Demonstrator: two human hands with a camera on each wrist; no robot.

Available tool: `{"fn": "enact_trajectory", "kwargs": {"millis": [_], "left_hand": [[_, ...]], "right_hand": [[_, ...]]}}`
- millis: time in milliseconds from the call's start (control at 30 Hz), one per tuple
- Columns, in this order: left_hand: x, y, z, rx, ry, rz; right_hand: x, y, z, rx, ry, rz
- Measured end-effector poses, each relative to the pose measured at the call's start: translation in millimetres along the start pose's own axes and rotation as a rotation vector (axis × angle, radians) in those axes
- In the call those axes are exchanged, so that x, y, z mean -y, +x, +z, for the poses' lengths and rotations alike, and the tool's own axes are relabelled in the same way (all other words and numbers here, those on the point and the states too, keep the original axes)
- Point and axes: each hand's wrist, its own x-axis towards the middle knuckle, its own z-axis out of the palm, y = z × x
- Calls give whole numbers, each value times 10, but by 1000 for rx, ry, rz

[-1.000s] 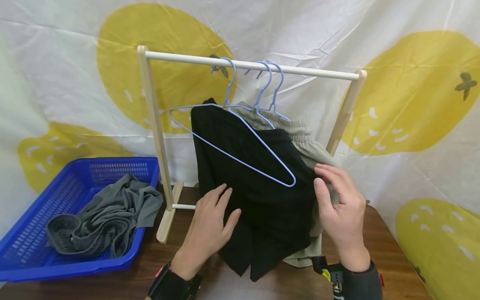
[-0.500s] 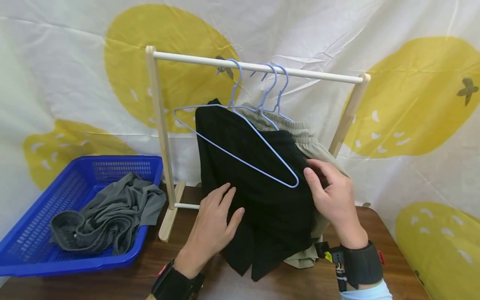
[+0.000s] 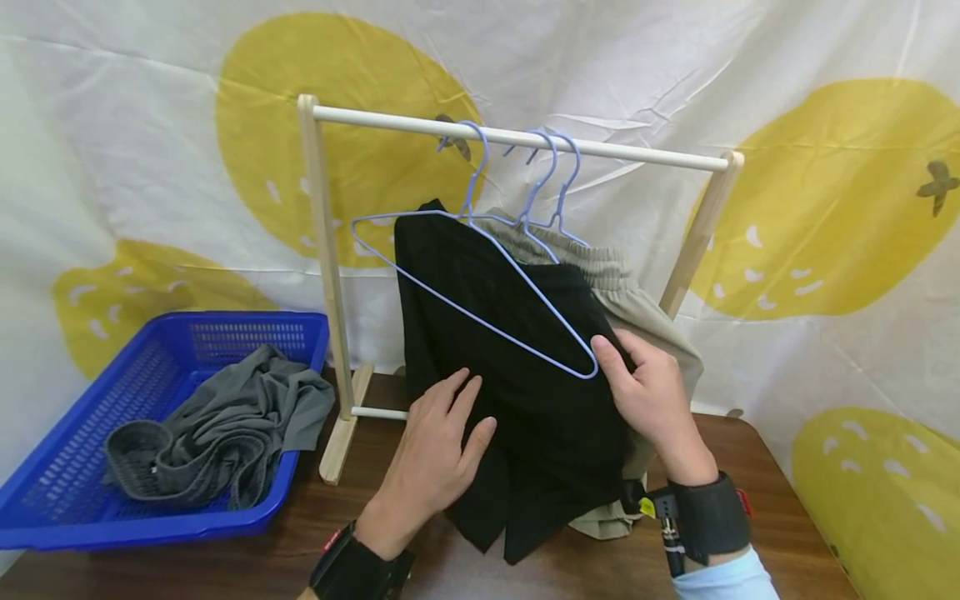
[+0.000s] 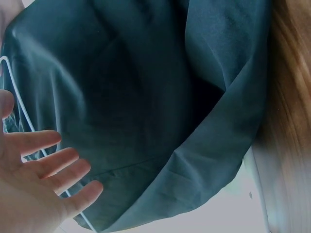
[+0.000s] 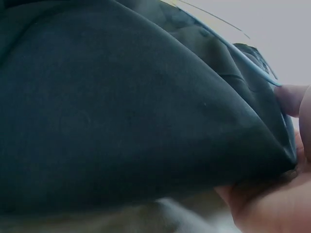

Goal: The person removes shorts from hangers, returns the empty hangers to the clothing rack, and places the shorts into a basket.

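A pair of black shorts (image 3: 517,408) hangs tilted on the rack, its left top corner higher than its right. In front of it slants a light blue hanger (image 3: 480,321), hooked over the white rail. My right hand (image 3: 648,387) pinches the right edge of the shorts, its thumb at the hanger's lower right corner and its fingers behind the cloth. In the right wrist view the thumb (image 5: 290,99) touches the hanger. My left hand (image 3: 435,450) is held with fingers spread before the lower left of the shorts; whether it touches them I cannot tell.
Behind the black shorts hang beige shorts (image 3: 645,312) on other blue hangers. The wooden rack (image 3: 322,242) stands on a brown table (image 3: 757,500) against a patterned cloth. At left, a blue basket (image 3: 150,533) holds grey clothing (image 3: 232,425).
My right hand has moved left from the outer edge of the shorts to the hanger's corner and now pinches the cloth there. The left hand has stayed nearly in place.
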Motion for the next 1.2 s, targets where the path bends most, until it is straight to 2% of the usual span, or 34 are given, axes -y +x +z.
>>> {"fn": "enact_trajectory", "kwargs": {"millis": [200, 333, 500, 600, 700, 867, 1000, 1200], "left_hand": [[-2, -13, -4, 19, 1, -19], [-7, -10, -10, 18, 6, -16], [-10, -2, -21, 25, 8, -22], [-5, -5, -16, 36, 6, -31], [-8, -10, -12, 44, 5, -35], [-17, -15, -11, 40, 7, -31], [-10, -11, -21, 21, 15, -33], [-3, -6, -37, 33, 10, -45]], "right_hand": [[4, 68, 36, 63, 45, 73], [22, 108, 51, 78, 89, 79], [77, 131, 50, 93, 206, 138], [100, 135, 52, 83, 236, 156], [103, 124, 60, 48, 188, 136], [85, 88, 81, -58, 76, 63], [71, 76, 99, -114, 68, 15], [74, 77, 92, -162, 74, 14]]}}
